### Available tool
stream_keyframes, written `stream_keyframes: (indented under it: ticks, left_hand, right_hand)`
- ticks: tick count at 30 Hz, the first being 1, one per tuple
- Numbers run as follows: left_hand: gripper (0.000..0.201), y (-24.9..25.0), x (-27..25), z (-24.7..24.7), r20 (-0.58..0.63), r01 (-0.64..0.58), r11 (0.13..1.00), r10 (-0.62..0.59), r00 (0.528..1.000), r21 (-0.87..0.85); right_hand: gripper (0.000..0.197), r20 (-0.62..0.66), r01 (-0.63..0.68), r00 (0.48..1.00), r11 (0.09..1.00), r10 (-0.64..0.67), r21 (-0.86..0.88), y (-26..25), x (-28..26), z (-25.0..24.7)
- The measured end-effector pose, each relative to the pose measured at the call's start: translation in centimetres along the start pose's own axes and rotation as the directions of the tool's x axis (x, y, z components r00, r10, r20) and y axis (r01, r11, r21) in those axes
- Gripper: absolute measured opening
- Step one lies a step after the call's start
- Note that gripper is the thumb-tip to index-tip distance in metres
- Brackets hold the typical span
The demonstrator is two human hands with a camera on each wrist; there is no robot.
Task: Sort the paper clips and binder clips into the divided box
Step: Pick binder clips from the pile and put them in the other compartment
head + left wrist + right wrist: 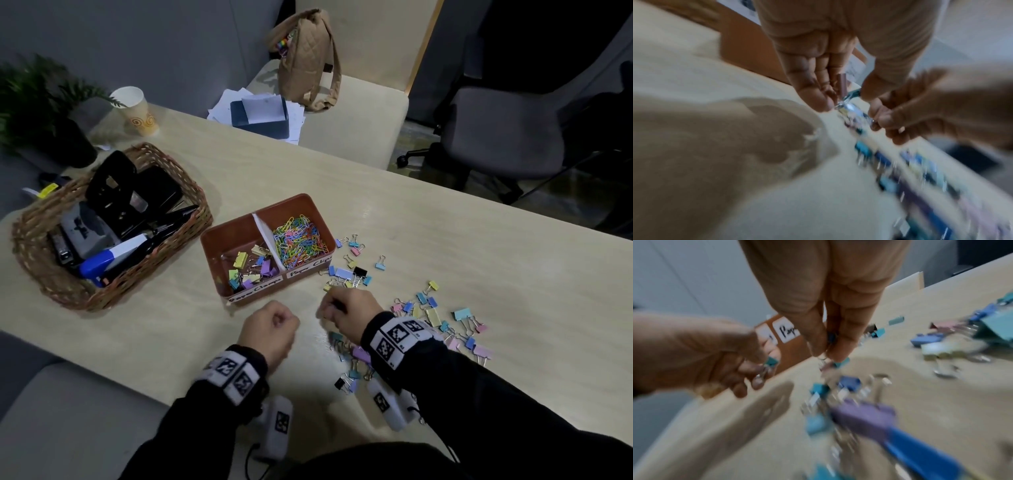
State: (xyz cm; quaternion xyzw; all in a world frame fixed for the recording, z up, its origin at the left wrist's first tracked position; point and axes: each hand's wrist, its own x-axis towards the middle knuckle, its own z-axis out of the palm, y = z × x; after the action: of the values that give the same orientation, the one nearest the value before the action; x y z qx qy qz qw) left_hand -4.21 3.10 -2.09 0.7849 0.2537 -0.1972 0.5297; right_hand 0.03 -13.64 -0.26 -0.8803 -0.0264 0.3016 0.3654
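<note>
Both hands sit near the table's front edge, just short of the divided box [267, 246], and the coming move turns on that gap. The box lies at about eleven o'clock from the right hand [346, 317] and at twelve o'clock from the left hand [270, 330]. Its long axis runs from about eight o'clock to two o'clock.

The left hand is curled in a fist. In the right wrist view it pinches a teal binder clip [771, 362] by its wire handles. The right hand's fingers are drawn together and pointing down. They pinch what looks like a small blue binder clip [831, 337], though blur keeps me from being sure.

The near-left compartment [239, 253] already holds a few binder clips and carries a handwritten label. It sits straight ahead of the left hand, so I judge that hand the nearer one for the drop. The far-right compartment is heaped with colored paper clips [299, 241].

Many loose binder clips [431, 315] are scattered on the table, from one o'clock of the right hand round to five o'clock, some under its wrist.
</note>
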Motion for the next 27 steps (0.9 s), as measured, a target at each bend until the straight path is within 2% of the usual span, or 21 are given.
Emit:
stream_keyframes:
  ticks: [2, 5, 7, 9, 10, 12, 15, 17, 19, 21, 23, 25, 27]
  left_hand:
    - [0.022, 0.7, 0.1, -2.0, -0.033, 0.042, 0.973, -0.05, 0.998, -0.225]
    - [0.029, 3.0, 0.3, -4.8, -0.147, -0.074, 0.967, 0.039, 0.988, -0.244]
    - [0.028, 3.9, 1.2, -6.1, -0.251, -0.163, 0.98, 0.13, 0.959, -0.114]
    - [0.02, 4.4, 1.8, -7.0, -0.337, -0.204, 0.971, 0.234, 0.912, 0.125]
    - [0.017, 4.6, 2.0, -7.3, -0.358, -0.207, 0.954, 0.275, 0.892, 0.217]
    - [0.015, 5.0, 2.0, -7.4, -0.357, -0.224, 0.928, 0.326, 0.875, 0.298]
    - [0.025, 4.6, 1.9, -7.3, -0.329, -0.213, 0.901, 0.345, 0.879, 0.377]
    - [0.026, 4.1, 1.6, -7.3, -0.324, -0.222, 0.89, 0.364, 0.873, 0.399]
    - [0.018, 3.4, 1.1, -6.7, -0.305, -0.298, 0.857, 0.443, 0.843, 0.421]
    - [0.011, 2.8, 0.6, -5.4, -0.224, -0.366, 0.818, 0.497, 0.838, 0.443]
    - [0.01, 2.4, 0.2, -3.6, -0.098, -0.389, 0.795, 0.483, 0.87, 0.466]
    - [0.009, 2.2, 0.2, -1.5, 0.018, -0.403, 0.785, 0.448, 0.894, 0.47]
    - [0.016, 2.2, 0.7, 0.3, 0.115, -0.409, 0.768, 0.408, 0.906, 0.493]
  right_hand:
    - [0.02, 0.032, 0.007, 0.999, 0.99, -0.012, 0.142, -2.4, 0.3, -0.2]
    - [0.025, 0.013, 0.074, 0.997, 0.959, -0.081, 0.275, -5.7, 1.7, -0.1]
    - [0.027, -0.019, 0.124, 0.992, 0.954, -0.123, 0.272, -7.4, 2.9, 0.3]
    - [0.019, -0.069, 0.161, 0.986, 0.961, -0.149, 0.225, -9.1, 3.8, 0.6]
    - [0.016, -0.093, 0.172, 0.983, 0.963, -0.156, 0.209, -9.7, 4.2, 0.7]
    - [0.024, -0.108, 0.166, 0.983, 0.965, -0.147, 0.205, -10.4, 4.6, 1.0]
    - [0.031, -0.187, 0.177, 0.973, 0.956, -0.134, 0.234, -10.0, 4.4, 0.5]
    - [0.025, -0.316, 0.224, 0.94, 0.934, -0.131, 0.278, -8.8, 4.0, -0.2]
    - [0.019, -0.452, 0.243, 0.887, 0.929, -0.096, 0.278, -7.0, 3.6, -1.5]
    - [0.016, -0.553, 0.187, 0.833, 0.948, -0.013, 0.259, -4.4, 3.5, -2.9]
    - [0.015, -0.586, 0.048, 0.803, 0.968, 0.11, 0.247, -1.4, 3.7, -4.0]
    - [0.017, -0.542, -0.103, 0.821, 0.98, 0.18, 0.169, 1.2, 4.0, -4.7]
    - [0.021, -0.434, -0.18, 0.887, 0.984, 0.156, -0.015, 3.0, 4.1, -4.8]
